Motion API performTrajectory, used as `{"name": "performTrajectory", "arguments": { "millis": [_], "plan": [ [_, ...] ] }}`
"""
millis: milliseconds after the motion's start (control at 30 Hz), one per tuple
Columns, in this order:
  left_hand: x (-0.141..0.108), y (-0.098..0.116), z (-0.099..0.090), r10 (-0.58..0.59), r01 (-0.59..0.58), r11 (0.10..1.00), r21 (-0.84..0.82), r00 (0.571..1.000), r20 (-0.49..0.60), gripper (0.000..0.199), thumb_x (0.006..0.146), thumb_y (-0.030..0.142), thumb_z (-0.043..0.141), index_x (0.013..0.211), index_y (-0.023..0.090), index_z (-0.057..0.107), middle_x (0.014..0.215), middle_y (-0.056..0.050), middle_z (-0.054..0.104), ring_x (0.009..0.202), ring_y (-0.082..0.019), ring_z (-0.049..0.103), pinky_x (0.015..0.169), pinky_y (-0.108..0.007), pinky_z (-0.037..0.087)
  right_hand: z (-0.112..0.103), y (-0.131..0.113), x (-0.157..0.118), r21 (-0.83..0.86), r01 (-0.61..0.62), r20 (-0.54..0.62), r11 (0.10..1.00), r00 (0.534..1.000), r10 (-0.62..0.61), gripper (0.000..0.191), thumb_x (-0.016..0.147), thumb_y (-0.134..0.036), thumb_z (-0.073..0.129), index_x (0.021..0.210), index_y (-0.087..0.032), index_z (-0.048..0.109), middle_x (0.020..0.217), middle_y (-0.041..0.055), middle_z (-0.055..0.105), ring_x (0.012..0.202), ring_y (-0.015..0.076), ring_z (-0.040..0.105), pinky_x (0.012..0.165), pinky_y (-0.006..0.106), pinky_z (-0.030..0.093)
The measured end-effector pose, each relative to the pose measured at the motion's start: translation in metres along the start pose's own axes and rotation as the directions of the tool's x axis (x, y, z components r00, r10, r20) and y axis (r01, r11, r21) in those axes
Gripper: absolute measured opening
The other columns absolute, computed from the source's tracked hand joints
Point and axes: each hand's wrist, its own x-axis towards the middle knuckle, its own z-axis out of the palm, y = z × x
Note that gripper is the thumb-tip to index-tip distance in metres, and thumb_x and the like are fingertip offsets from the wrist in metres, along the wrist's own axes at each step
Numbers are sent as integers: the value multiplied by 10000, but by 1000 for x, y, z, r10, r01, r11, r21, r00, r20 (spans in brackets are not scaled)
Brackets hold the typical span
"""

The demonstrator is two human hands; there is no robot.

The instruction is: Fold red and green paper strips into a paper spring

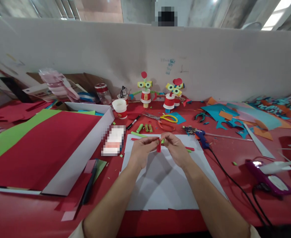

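Note:
My left hand (145, 150) and my right hand (174, 147) meet over the white paper sheets (160, 185). Between their pinched fingertips they hold a red paper strip (158, 146) whose free end hangs down, together with a green paper strip (162, 141). The green strip's end shows at the right fingertips. Other red and green strips (138, 134) lie on the sheets behind my hands. Several small folded springs of green and red paper (145, 128) rest just beyond the sheets.
Scissors (169, 118), a marker (133, 122) and paper-cup figures (145, 96) stand or lie behind. A glue gun (202, 138) with a black cable and a purple power strip (271, 180) are right. A box (86, 158) with coloured paper is left.

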Motion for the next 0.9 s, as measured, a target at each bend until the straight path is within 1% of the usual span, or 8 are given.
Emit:
{"name": "performTrajectory", "arguments": {
  "millis": [200,333,400,467,533,633,733,900],
  "plan": [
    [0,-1,-1,6,-6,999,51,1000,-5,269,497,207,817,739,119,737,665,-43,683,627,-121,588,647,-258,463,-14,-11,6,-141,77,113,987,992,-61,69,789,-286,632,773,-222,612,832,-10,535,781,138,494,733,271,394],
    [0,-2,0,175,-174,985,13,982,-70,235,562,221,791,775,146,723,720,-19,678,685,-104,580,679,-233,450,-5,-11,-1,-67,5,64,998,998,0,221,767,-272,650,983,-258,610,944,3,586,862,152,537,750,275,430],
    [-1,-5,2,245,-246,969,-4,966,-83,244,604,238,770,829,162,715,762,-14,679,720,-108,585,697,-236,450,6,-9,-5,-6,-40,14,999,999,40,300,727,-280,696,1009,-264,593,934,-1,605,852,153,558,746,272,446],
    [-1,-9,3,259,-262,965,-29,963,-73,268,625,244,758,879,174,710,806,-19,687,757,-117,595,731,-250,454,17,-5,-7,42,-17,-116,999,993,22,263,707,-288,714,940,-252,597,877,-13,617,812,144,568,744,264,451],
    [-2,-13,4,229,-233,970,-74,972,-60,298,626,241,756,915,184,708,841,-23,693,785,-123,604,772,-265,455,25,-1,-7,49,15,-244,999,970,-3,190,717,-301,701,867,-232,608,817,-17,623,757,134,565,722,256,449],
    [-1,-16,4,169,-174,979,-104,984,-53,314,606,218,758,915,183,712,843,-25,698,787,-124,607,802,-276,449,25,2,-5,0,-16,-306,1000,952,15,159,712,-312,689,818,-208,632,749,-11,635,702,138,563,682,260,443],
    [1,-17,3,150,-150,989,-1,988,-37,291,594,185,736,885,174,719,840,-30,702,783,-135,609,802,-281,444,14,-2,-4,-130,-61,-269,990,963,24,150,699,-293,673,808,-194,647,721,-11,635,678,143,561,657,263,433],
    [2,-15,-1,72,-87,971,224,995,73,232,576,114,667,792,174,725,762,-25,698,739,-155,604,732,-278,438,-10,-13,-2,-443,-95,-25,892,995,94,51,685,-212,618,720,-181,640,650,-28,602,609,128,532,578,244,391]
  ]
}}
